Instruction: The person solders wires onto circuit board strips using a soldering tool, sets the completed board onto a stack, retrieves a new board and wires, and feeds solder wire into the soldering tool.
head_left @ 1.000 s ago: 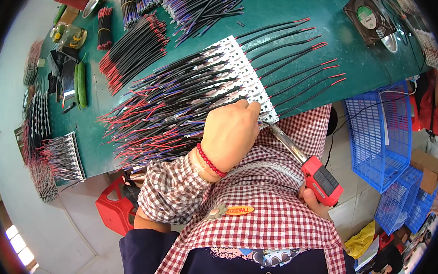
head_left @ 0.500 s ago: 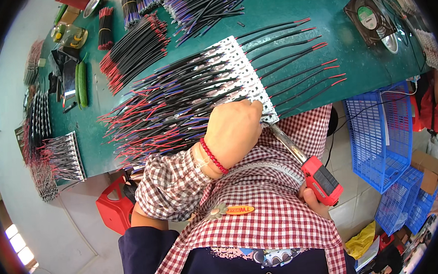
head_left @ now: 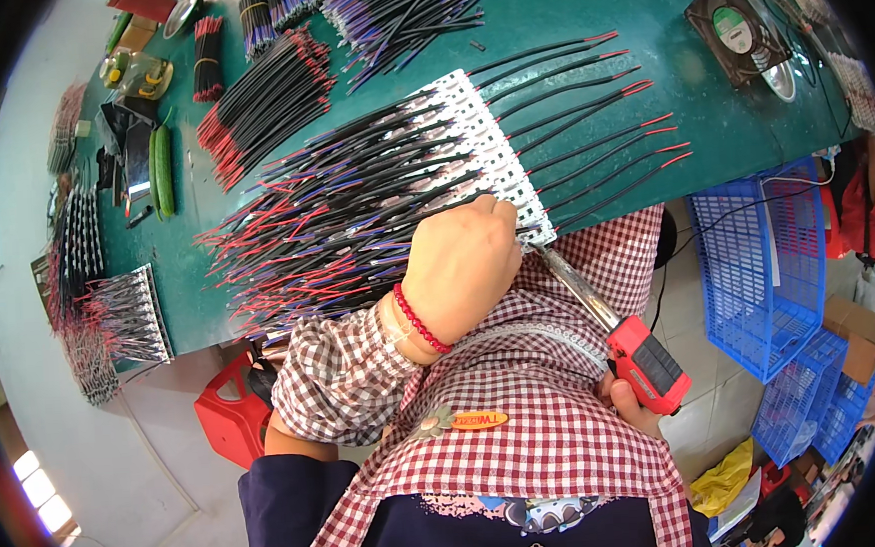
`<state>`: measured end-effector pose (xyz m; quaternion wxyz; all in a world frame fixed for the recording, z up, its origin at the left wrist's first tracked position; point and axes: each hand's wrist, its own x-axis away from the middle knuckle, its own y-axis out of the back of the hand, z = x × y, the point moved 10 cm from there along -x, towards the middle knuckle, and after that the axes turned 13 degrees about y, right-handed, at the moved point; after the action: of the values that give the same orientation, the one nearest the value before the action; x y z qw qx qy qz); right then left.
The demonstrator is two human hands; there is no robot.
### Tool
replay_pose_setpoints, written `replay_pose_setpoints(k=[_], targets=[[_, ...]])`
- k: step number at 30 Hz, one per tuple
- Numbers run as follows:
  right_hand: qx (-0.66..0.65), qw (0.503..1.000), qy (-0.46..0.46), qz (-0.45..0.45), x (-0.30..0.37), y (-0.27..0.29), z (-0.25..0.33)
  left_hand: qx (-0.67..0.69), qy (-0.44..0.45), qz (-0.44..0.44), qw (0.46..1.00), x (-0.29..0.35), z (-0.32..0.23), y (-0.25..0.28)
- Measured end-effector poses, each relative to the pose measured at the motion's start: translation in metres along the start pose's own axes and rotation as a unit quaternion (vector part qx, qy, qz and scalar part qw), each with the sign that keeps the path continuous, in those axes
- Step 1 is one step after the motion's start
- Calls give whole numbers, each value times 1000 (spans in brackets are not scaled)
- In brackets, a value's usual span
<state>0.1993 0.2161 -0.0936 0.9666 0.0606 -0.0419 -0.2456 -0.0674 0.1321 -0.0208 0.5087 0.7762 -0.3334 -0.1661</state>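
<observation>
A white circuit board panel (head_left: 493, 150) lies at the near edge of the green table, with many black, red-ended wires (head_left: 343, 194) running left from it and several more reaching out to the right. My left hand (head_left: 465, 262) rests closed over the panel's near end, knuckles up; its fingertips and whatever they pinch are hidden beneath it. In my right hand (head_left: 634, 407), low beside the apron, is a soldering iron (head_left: 649, 363) with a red and black handle. Its metal shaft slants up to the panel's near corner, the tip close beside my left fingers.
Behind the panel lie bundles of black wires (head_left: 265, 106). Two cucumbers (head_left: 161, 170) and another wired panel (head_left: 149, 311) are at the left. A black fan (head_left: 736, 32) stands far right. Blue plastic baskets (head_left: 758, 274) sit on the floor at right, a red stool (head_left: 231, 411) at left.
The soldering iron's handle has shifted slightly right and down, its tip still at the panel's near corner. My left hand has barely moved, staying closed at the same place.
</observation>
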Motion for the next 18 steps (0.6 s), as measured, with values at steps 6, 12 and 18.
replay_pose_setpoints(k=[6, 12, 18], targets=[[11, 1000, -9, 24, 0, 1, -3, 17, 18, -20, 999, 7, 0, -2], [57, 996, 40, 49, -4, 1, 4, 22, 19, -42, 999, 9, -3, -1], [18, 999, -7, 37, 5, 3, -10, 15, 16, -41, 999, 8, -5, -4]])
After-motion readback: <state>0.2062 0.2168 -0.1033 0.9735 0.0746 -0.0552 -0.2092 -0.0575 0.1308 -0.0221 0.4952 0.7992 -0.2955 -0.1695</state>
